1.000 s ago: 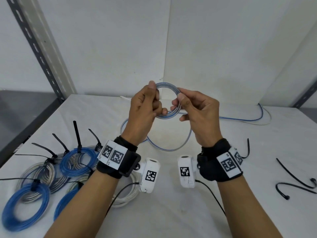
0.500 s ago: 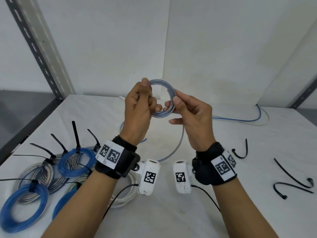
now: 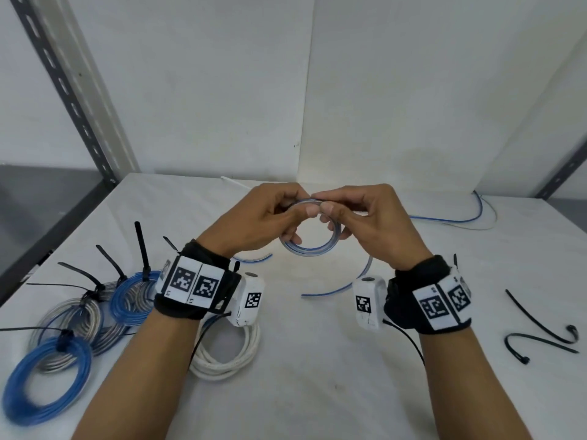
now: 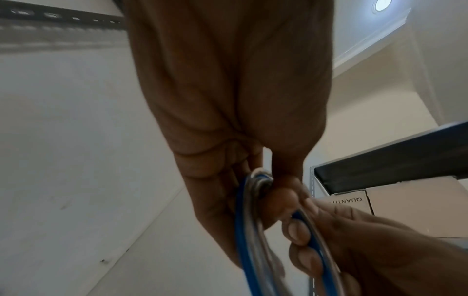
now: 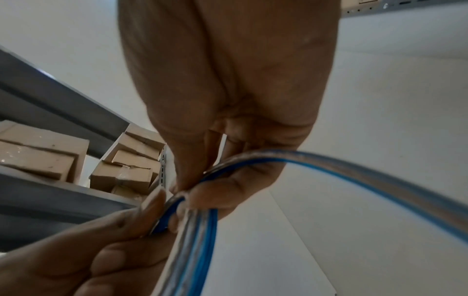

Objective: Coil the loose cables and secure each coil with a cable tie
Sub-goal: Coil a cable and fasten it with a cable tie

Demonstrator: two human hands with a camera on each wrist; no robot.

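Observation:
A small coil of clear-and-blue cable [image 3: 309, 247] hangs above the white table [image 3: 317, 360], held at its top by both hands. My left hand [image 3: 270, 217] pinches the coil's upper left part, and my right hand [image 3: 359, 217] pinches it beside that, thumbs nearly touching. The wrist views show the cable [image 4: 249, 230] [image 5: 195, 230] running between curled fingers. A loose tail of the same cable [image 3: 343, 285] curves down to the table and trails away to the far right [image 3: 470, 217]. Two loose black cable ties [image 3: 540, 315] lie at the right.
Several tied blue and silver coils [image 3: 79, 315] with black tie tails sticking up lie at the left. A white cable coil [image 3: 225, 354] lies under my left wrist. A slotted metal upright [image 3: 73, 90] stands at the back left; white walls close the back.
Both hands have come down from chest height toward the table with the coil. The grip has shifted to the coil's top, and the coil now hangs below the fingers.

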